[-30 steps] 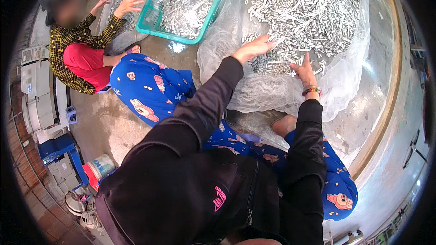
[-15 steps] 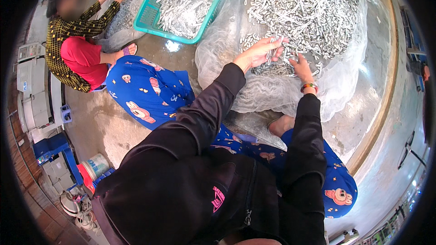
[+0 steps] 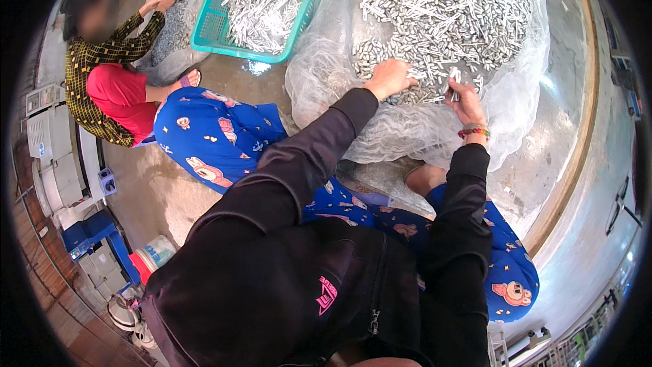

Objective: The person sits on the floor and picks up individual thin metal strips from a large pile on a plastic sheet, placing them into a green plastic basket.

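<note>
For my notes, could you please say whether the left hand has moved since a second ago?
Yes: the left hand has moved rightward, farther from the green basket.

Small silvery pieces point(image 3: 448, 13), some stubby and some elongated, lie loosely heaped right of upper centre.

Got my left grip point(image 3: 392, 79) at a silvery metal pile point(image 3: 448, 17), right grip point(image 3: 468, 104) nearby, teal basket point(image 3: 212, 19) off left.
</note>
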Available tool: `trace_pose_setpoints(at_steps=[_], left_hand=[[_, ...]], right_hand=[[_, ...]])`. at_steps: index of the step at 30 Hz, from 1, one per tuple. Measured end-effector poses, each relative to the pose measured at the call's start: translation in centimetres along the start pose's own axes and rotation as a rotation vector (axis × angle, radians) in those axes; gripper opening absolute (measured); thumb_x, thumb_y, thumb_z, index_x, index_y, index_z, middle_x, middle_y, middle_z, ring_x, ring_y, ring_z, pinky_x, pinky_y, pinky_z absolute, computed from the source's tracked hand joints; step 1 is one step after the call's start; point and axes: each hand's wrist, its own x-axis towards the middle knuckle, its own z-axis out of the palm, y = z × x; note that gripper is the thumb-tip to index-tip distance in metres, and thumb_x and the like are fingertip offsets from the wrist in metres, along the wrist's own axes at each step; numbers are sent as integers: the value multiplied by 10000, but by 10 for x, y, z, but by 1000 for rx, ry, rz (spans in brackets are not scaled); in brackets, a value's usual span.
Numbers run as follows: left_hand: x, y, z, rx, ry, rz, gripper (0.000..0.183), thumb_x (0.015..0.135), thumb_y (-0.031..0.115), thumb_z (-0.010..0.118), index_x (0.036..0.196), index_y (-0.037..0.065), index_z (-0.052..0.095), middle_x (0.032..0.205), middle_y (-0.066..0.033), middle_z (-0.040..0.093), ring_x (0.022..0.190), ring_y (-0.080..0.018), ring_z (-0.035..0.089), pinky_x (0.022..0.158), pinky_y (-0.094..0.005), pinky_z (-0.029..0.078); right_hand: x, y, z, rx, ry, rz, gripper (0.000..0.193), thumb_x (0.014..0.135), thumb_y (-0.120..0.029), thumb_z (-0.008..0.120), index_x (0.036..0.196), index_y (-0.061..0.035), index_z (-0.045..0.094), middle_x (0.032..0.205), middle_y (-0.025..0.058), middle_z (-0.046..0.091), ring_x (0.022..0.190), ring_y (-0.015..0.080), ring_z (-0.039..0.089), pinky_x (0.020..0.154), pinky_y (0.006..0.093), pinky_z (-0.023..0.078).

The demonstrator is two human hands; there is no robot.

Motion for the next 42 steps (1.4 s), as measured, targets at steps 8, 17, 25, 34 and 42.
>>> trace_pose_setpoints(at_steps=[8,17,25,34,42], left_hand=[[41,19,-33,-435,-282,-196,429,825,330,488,1121,22,460,874,-200,580,656,-318,581,674,-405,451],[52,24,5,307,-202,275,182,733,147,559,877,37,549,786,-163,593,790,-307,583,666,-427,443],[42,10,-8,340,-150,413,162,728,161,556,834,40,545,791,-136,587,828,-296,568,639,-436,437],[49,11,-63,-1041,-408,-99,172,831,248,516,811,78,531,662,31,464,492,-10,311,382,-163,241],[51,-2,3,89,-208,251,240,693,283,600,773,57,616,731,-180,593,728,-322,584,629,-408,461]], right_hand=[[-21,-31,-10,85,-207,-167,182,753,-193,630,815,-54,531,613,-19,473,504,89,415,461,216,312],[-10,43,17,-1472,368,-225,276,643,-207,667,864,-71,574,827,172,607,801,334,585,663,436,476],[-9,54,21,-1319,475,-304,280,690,-271,658,835,-44,581,731,174,606,704,328,592,608,409,467],[26,69,-13,-1114,409,-364,320,728,-277,623,827,23,572,706,175,599,641,290,583,592,386,458],[34,78,1,-1237,462,-201,456,665,-369,653,842,42,569,879,247,575,853,390,546,715,428,436]])
